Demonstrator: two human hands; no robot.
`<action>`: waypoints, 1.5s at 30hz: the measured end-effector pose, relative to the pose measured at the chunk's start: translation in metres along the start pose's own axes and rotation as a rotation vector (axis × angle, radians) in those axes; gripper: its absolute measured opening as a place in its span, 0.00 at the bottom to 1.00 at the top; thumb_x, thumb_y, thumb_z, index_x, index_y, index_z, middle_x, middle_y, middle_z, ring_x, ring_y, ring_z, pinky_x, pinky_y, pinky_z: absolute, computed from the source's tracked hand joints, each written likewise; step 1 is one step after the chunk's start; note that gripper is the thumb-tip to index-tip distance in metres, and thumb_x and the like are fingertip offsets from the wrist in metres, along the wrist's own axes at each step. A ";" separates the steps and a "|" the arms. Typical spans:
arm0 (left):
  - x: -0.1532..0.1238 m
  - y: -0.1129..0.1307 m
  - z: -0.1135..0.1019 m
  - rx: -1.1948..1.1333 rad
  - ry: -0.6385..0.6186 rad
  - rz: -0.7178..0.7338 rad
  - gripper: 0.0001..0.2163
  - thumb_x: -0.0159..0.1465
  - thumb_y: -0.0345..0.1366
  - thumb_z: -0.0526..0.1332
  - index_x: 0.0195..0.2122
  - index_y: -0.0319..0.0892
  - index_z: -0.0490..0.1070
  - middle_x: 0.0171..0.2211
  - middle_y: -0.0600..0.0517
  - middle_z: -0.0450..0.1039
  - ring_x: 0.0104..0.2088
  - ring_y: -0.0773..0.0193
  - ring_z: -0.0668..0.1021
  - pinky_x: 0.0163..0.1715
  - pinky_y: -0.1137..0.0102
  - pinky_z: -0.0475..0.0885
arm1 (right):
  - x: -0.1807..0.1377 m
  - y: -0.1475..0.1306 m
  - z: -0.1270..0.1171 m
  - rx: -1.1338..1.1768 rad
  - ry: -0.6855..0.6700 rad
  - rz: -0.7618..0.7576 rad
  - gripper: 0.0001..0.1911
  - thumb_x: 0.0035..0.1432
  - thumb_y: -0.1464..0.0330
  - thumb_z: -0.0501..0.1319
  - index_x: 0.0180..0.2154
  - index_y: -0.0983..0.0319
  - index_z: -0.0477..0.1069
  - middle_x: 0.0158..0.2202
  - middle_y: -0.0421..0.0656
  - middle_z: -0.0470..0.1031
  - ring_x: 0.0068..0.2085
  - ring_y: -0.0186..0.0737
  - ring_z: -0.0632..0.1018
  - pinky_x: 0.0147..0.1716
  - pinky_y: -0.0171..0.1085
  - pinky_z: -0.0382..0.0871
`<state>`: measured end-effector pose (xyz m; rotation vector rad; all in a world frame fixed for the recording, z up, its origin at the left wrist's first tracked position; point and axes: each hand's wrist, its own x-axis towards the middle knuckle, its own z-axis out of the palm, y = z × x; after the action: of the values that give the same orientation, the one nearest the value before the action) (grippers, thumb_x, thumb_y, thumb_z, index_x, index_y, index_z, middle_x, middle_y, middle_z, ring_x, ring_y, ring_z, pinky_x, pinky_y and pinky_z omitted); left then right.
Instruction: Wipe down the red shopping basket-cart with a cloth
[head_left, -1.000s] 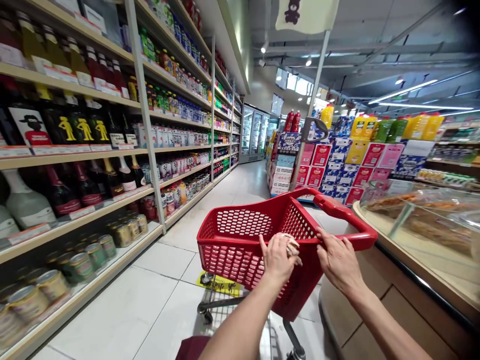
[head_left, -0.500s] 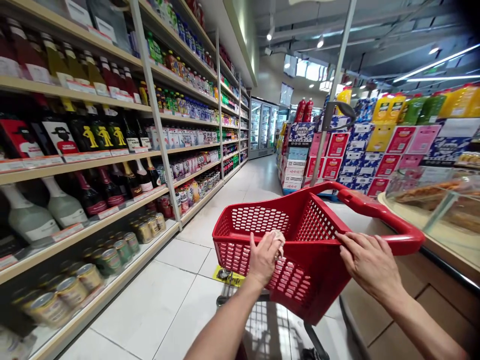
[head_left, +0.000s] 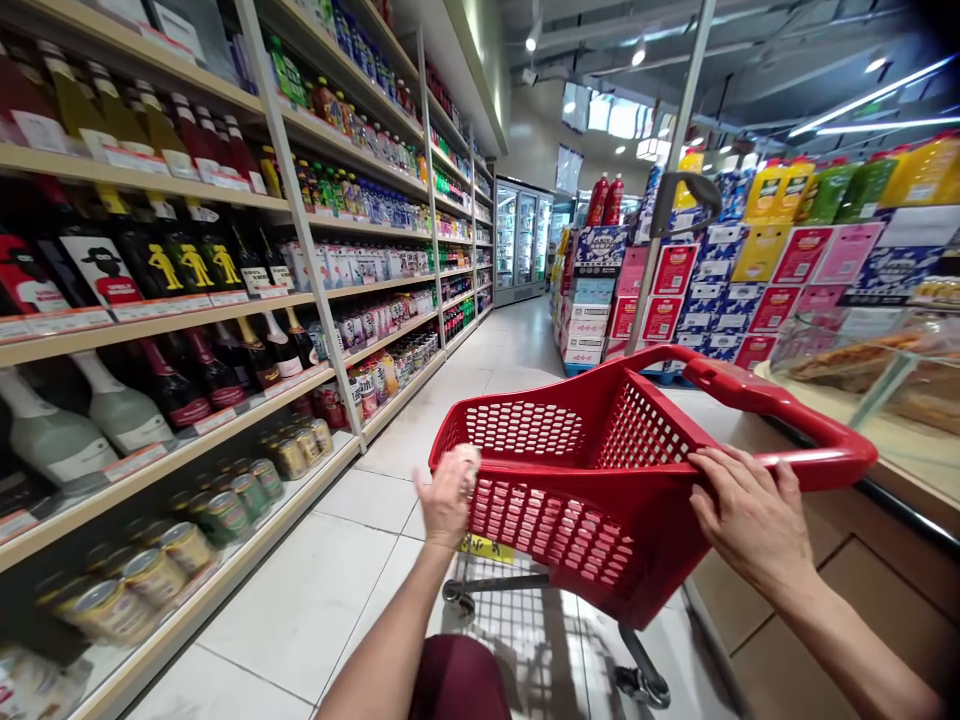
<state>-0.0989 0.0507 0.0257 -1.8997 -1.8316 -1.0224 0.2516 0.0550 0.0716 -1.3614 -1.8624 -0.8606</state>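
Observation:
A red plastic shopping cart (head_left: 555, 515) with perforated walls stands in front of me on the tiled floor. My left hand (head_left: 448, 500) is at the far left end of its near rim, slightly blurred. A crumpled pale cloth (head_left: 469, 462) is pressed against the rim under that hand's fingers. Farther right, my right hand (head_left: 754, 520) grips the rim near the cart's thick red handle (head_left: 817, 458), fingers bent over the edge. The cart's inner flap (head_left: 645, 425) is upright, and I see nothing lying in the visible part of the basket.
Shelves (head_left: 225, 320) of bottles and cans line the left side. Stacked drink cartons (head_left: 720, 290) with juice bottles on top stand behind the cart. A glass-fronted counter (head_left: 870, 375) is close on the right. Glass-door fridges (head_left: 521, 235) stand at the aisle's far end.
My left hand has slid left along the rim with the cloth, toward the cart's far corner. My right hand stays on the rim near the handle. A dark red knee has come into view.

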 end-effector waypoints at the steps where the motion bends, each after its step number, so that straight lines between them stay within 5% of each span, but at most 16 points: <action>1: -0.006 -0.010 -0.002 0.024 0.026 -0.069 0.15 0.63 0.30 0.47 0.47 0.47 0.67 0.53 0.49 0.66 0.55 0.60 0.66 0.58 0.47 0.38 | -0.001 -0.001 0.000 -0.007 0.014 0.015 0.19 0.54 0.66 0.48 0.45 0.65 0.66 0.45 0.50 0.71 0.52 0.50 0.66 0.55 0.54 0.45; 4: -0.036 -0.029 0.000 0.038 0.001 -0.115 0.16 0.63 0.29 0.46 0.48 0.46 0.67 0.54 0.48 0.64 0.55 0.60 0.66 0.59 0.49 0.40 | -0.004 -0.003 0.000 -0.021 0.052 0.063 0.18 0.53 0.66 0.49 0.45 0.65 0.66 0.44 0.51 0.72 0.52 0.51 0.65 0.54 0.55 0.45; 8: -0.073 -0.021 0.006 -0.038 -0.183 -0.052 0.17 0.60 0.27 0.49 0.44 0.50 0.70 0.48 0.51 0.71 0.50 0.61 0.72 0.58 0.50 0.45 | -0.006 -0.001 -0.002 0.002 0.043 0.027 0.19 0.53 0.66 0.49 0.46 0.65 0.65 0.44 0.51 0.71 0.52 0.51 0.65 0.54 0.55 0.45; 14: -0.042 -0.008 -0.009 -0.048 -0.039 0.122 0.15 0.63 0.31 0.49 0.47 0.49 0.68 0.52 0.50 0.66 0.55 0.60 0.66 0.59 0.49 0.38 | -0.006 0.000 -0.005 -0.012 0.059 0.045 0.18 0.53 0.66 0.49 0.45 0.64 0.66 0.45 0.50 0.72 0.51 0.50 0.66 0.55 0.54 0.45; 19: -0.052 0.002 0.008 -0.126 -0.161 0.418 0.15 0.64 0.30 0.47 0.44 0.51 0.70 0.45 0.55 0.74 0.50 0.66 0.72 0.61 0.58 0.40 | -0.005 0.001 -0.003 -0.016 0.066 0.016 0.19 0.54 0.66 0.48 0.44 0.65 0.67 0.44 0.50 0.72 0.51 0.49 0.67 0.55 0.53 0.45; 25: -0.035 0.028 0.010 -0.072 -0.090 0.415 0.16 0.65 0.30 0.47 0.49 0.51 0.66 0.52 0.54 0.68 0.56 0.64 0.64 0.60 0.53 0.36 | -0.006 0.005 -0.005 0.005 0.048 0.027 0.19 0.53 0.67 0.49 0.46 0.65 0.67 0.46 0.49 0.72 0.52 0.48 0.66 0.56 0.52 0.43; 30: -0.040 0.033 0.019 -0.097 -0.186 0.635 0.15 0.64 0.29 0.49 0.48 0.51 0.67 0.47 0.56 0.72 0.52 0.70 0.69 0.62 0.63 0.41 | -0.003 0.004 -0.011 -0.005 -0.005 0.025 0.19 0.54 0.69 0.49 0.46 0.65 0.67 0.46 0.48 0.72 0.52 0.47 0.66 0.56 0.52 0.43; 36: -0.017 0.062 0.018 -0.071 0.027 0.704 0.16 0.64 0.28 0.48 0.50 0.48 0.65 0.51 0.53 0.69 0.56 0.65 0.65 0.61 0.56 0.40 | -0.002 0.002 -0.017 0.018 -0.005 0.075 0.17 0.53 0.70 0.51 0.45 0.63 0.68 0.46 0.46 0.73 0.52 0.45 0.66 0.57 0.50 0.42; 41: -0.031 0.075 0.034 -0.038 -0.083 0.941 0.12 0.64 0.29 0.50 0.43 0.45 0.69 0.47 0.54 0.73 0.51 0.69 0.70 0.61 0.63 0.48 | 0.000 0.002 -0.021 0.027 -0.018 0.080 0.17 0.53 0.72 0.51 0.45 0.61 0.69 0.46 0.44 0.73 0.51 0.44 0.67 0.56 0.48 0.43; 45: -0.028 0.096 0.035 -0.093 -0.012 0.846 0.13 0.65 0.30 0.49 0.47 0.46 0.67 0.51 0.53 0.69 0.55 0.66 0.66 0.61 0.57 0.41 | 0.004 0.005 -0.025 0.006 -0.025 0.080 0.16 0.54 0.72 0.50 0.44 0.62 0.70 0.46 0.44 0.74 0.50 0.43 0.69 0.55 0.46 0.46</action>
<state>0.0045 0.0406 0.0069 -2.3780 -0.8017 -0.7784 0.2584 0.0376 0.0893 -1.4389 -1.8144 -0.8008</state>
